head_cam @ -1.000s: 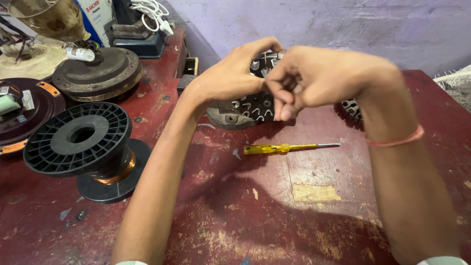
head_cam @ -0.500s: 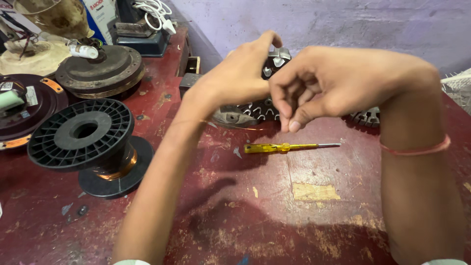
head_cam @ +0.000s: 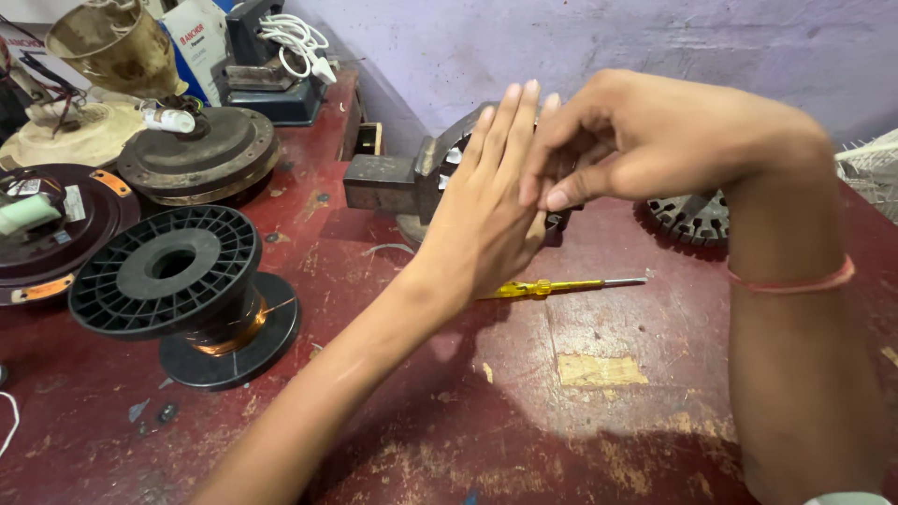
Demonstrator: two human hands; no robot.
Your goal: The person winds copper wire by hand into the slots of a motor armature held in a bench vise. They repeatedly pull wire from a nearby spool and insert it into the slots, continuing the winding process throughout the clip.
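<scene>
A: What's the biggest thing here?

B: The bench [head_cam: 599, 411], worn red paint, scratched, with a pale bare patch. Behind it is a lilac plaster wall [head_cam: 524, 47].

A: And on the bench?

B: At the left, a black ribbed plastic spool [head_cam: 173, 271] wound with copper wire. Behind it a round dark metal housing [head_cam: 201, 154], and beside that a brown round cover [head_cam: 47, 224] with an orange label at its rim. A white carton [head_cam: 201, 33] with a blue side stands at the back, near a coiled white cord [head_cam: 299, 37].

A: The hands?

B: The left hand [head_cam: 486, 215] is released, flat, fingers straight and together, pointing up. The right hand [head_cam: 636, 140] is curled, fingertips pinched together just against the left fingers; what it pinches, I cannot tell. A thin pink band [head_cam: 795, 279] circles the right wrist.

A: What are they working at?

B: A grey metal stator [head_cam: 449, 154] on a blocky mount, mostly hidden behind both hands at the bench's middle back. A second toothed stator core [head_cam: 687, 215] lies to the right.

A: Smallest?

B: A yellow-handled screwdriver [head_cam: 561, 285] lying flat, just below the left hand.
</scene>
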